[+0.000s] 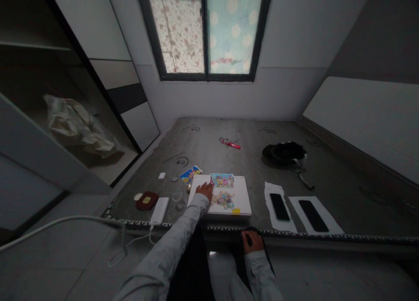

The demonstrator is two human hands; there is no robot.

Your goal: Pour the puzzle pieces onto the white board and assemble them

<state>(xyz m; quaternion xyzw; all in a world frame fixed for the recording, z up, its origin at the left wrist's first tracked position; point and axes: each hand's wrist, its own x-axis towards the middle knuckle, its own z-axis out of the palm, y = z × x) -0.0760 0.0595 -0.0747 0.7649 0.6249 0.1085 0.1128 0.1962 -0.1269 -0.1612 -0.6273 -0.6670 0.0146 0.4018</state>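
Observation:
My left hand reaches out over a white board lying on the grey mattress, fingers laid on its left part next to a cluster of small colourful puzzle pieces. A colourful picture strip lies along the board's far edge. My right hand stays low by the mattress front edge, fingers curled on a dark object that I cannot name.
Two phones lie on white sheets at the right. A black cap and a red wrapper lie farther back. A white power bank with cable, a round brown box and a picture card sit left.

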